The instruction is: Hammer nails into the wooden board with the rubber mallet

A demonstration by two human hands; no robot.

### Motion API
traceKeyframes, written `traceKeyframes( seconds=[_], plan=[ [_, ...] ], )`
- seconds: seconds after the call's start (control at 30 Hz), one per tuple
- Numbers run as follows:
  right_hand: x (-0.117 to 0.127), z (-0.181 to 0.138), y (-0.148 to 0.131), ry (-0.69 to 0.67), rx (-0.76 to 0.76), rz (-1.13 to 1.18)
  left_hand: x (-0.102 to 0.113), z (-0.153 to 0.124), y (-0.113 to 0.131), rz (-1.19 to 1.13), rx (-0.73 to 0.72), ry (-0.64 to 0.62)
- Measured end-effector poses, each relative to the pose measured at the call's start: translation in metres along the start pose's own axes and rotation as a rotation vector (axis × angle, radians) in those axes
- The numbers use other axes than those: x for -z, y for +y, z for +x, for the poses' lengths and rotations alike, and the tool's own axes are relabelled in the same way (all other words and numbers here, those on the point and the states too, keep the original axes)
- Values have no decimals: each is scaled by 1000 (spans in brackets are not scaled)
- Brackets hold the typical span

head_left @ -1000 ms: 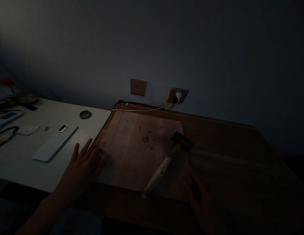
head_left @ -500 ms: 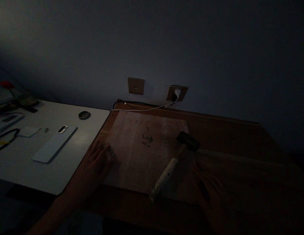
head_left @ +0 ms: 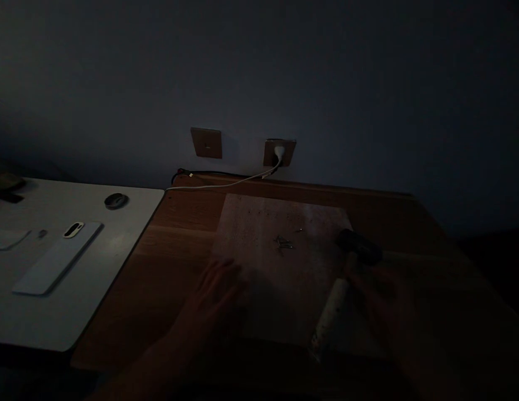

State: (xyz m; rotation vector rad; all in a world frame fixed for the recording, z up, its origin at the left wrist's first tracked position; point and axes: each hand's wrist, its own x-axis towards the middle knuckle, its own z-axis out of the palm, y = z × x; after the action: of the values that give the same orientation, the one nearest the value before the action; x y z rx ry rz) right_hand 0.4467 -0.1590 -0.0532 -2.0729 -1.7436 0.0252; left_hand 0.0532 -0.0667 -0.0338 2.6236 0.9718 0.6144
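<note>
A thin square board [head_left: 259, 301] lies on the brown wooden table, with a small cluster of nails [head_left: 283, 243] on it. My left hand [head_left: 215, 289] rests at the board's left edge, fingers stretched out and holding nothing. A mallet [head_left: 359, 247] with a dark head and a pale wrapped handle lies across the board's right side. Beside its neck is my right hand [head_left: 387, 292], dim and partly lost in shadow. Its fingers reach toward the neck, apparently extended; whether they touch it I cannot make out.
On the white table [head_left: 129, 245] to the left lie a white phone [head_left: 56, 262] and a dark round roll [head_left: 116, 201]. A pale cable [head_left: 217, 187] runs along the back to a wall socket [head_left: 280, 152]. The wall stands close behind.
The board has slid right across the wooden table, carrying the nails and mallet. My left hand has moved right with its edge. My right hand has moved up beside the mallet's neck.
</note>
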Motion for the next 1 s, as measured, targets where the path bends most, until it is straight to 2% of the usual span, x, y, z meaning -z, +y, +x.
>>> traceKeyframes(
  seconds=[0.07,0.17,0.23,0.3,0.37,0.47,0.53,0.6,0.7,0.77,0.83,0.87,0.93,1.0],
  plan=[
    [2,25,-3,-22,203,-112,-8,13,25,-202,-59,-112],
    [7,61,-10,-69,593,-319,-1,34,59,-468,23,-301],
    [10,78,-20,-98,729,-391,13,46,73,-596,67,-357],
    [14,90,-40,-124,799,-441,25,54,79,-638,70,-347],
    [19,99,-70,-138,853,-497,26,58,76,-585,66,-326],
    [33,111,-129,-110,935,-577,13,59,59,-448,130,-322],
    [45,117,-164,0,984,-503,9,57,42,-448,247,-287],
    [53,123,-183,169,1029,-372,16,50,25,-533,386,-213],
    [50,133,-171,321,1055,-143,39,33,4,-674,579,-101],
    [35,142,-145,320,924,-18,51,22,-7,-746,702,-36],
    [15,154,-115,215,716,41,58,12,-16,-768,795,25],
    [6,159,-102,104,664,65,61,8,-21,-757,834,58],
    [-10,167,-84,-102,617,107,65,1,-32,-727,880,129],
    [-20,171,-78,-257,637,149,71,-4,-45,-720,858,189]
  ],
)
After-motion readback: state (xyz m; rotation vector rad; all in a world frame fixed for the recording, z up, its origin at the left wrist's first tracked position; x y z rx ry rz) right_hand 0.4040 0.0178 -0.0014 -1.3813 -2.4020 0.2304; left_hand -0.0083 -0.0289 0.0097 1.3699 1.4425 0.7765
